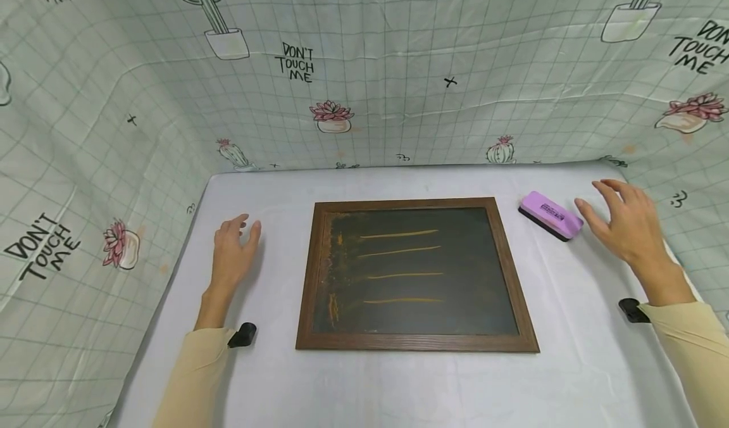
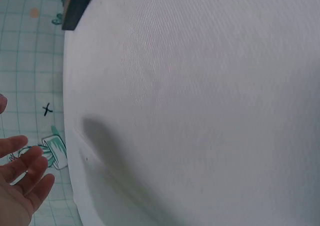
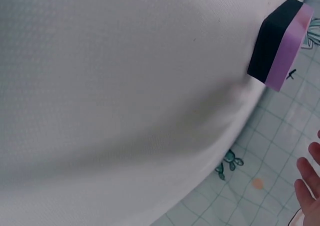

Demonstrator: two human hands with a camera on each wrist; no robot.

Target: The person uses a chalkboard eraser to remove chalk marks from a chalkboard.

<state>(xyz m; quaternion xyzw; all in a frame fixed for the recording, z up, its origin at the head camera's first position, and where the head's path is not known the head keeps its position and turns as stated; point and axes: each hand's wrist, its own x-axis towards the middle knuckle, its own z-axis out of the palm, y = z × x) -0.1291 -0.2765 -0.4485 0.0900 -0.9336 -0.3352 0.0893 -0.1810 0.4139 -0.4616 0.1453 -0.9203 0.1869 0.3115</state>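
A wood-framed chalkboard (image 1: 416, 320) lies flat on the white table, with several yellow chalk lines across it and yellow smudges along its left side. To its right is a purple eraser (image 1: 551, 216) with a black underside; the right wrist view also shows this eraser (image 3: 280, 46). My right hand (image 1: 629, 225) hovers just right of the eraser, fingers loosely bent and holding nothing. On the other side, my left hand (image 1: 232, 254) is held left of the board, relaxed and with nothing in it. In the left wrist view, the left hand's fingers (image 2: 37, 178) are spread.
A white cloth (image 1: 421, 390) covers the table. Hanging fabric (image 1: 387, 80) with a grid and cactus print stands behind the table and on both sides. Each sleeve has a black wrist camera (image 1: 243, 335) at its cuff.
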